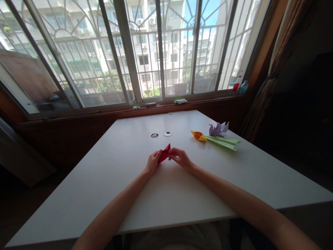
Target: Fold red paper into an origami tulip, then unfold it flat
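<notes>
Paper folding at mid-stage. The left hand and right hand meet near the centre of the white bench, fingers of both pinched closed on a small red folded paper piece, held just above the surface. It is already creased into a narrow pointed form; judging from that, more folds remain. At 2 o'clock lie finished pieces: an orange paper flower on a green paper stem and a lilac paper figure just beyond it.
</notes>
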Demonstrator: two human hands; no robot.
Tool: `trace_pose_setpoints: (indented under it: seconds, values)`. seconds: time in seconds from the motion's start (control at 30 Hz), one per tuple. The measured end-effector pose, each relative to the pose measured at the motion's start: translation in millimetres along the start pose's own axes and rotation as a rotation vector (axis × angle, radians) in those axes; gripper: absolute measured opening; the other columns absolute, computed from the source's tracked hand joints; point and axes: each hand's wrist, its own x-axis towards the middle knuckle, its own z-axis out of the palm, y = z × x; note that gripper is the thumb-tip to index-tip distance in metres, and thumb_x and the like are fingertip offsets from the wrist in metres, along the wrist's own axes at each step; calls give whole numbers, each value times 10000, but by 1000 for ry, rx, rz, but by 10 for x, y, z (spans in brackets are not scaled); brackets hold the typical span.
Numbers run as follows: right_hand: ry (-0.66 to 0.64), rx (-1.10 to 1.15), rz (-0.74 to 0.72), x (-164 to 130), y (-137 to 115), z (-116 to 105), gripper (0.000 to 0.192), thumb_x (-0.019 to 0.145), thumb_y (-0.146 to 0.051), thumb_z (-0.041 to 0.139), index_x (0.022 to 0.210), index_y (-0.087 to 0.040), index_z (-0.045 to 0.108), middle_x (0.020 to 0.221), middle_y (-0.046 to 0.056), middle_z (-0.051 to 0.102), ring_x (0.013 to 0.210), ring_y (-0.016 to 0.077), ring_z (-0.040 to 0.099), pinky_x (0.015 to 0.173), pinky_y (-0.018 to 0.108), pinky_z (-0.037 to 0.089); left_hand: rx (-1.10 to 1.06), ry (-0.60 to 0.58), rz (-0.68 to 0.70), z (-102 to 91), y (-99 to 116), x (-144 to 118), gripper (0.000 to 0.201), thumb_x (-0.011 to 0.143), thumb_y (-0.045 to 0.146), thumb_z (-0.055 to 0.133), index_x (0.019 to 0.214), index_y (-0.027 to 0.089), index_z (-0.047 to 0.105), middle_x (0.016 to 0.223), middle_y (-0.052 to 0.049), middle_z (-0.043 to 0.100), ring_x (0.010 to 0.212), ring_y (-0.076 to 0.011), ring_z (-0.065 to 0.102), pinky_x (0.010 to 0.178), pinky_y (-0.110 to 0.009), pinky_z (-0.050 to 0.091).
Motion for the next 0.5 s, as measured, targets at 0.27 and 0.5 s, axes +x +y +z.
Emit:
trace_pose_setpoints:
  seconds: [0.27,0.5]
  values:
    - [67,-53,57,10,62,-35,272,762,-402,506,662,-158,575,613,2,582,578,119,536,556,241,439,-101,-1,-125,22,-47,5,528,710,593,419,694,99,604,531,-20,553,444,-103,448,433,-231,326]
    - [101,130,47,27,111,-12,138,712,-278,556,774,-159,590,755,28,631,709,157,595,669,299,483,-35,46,72,14,8,-20,423,729,499,475,895,136,617,808,-64,643,704,-161,571,598,-250,437]
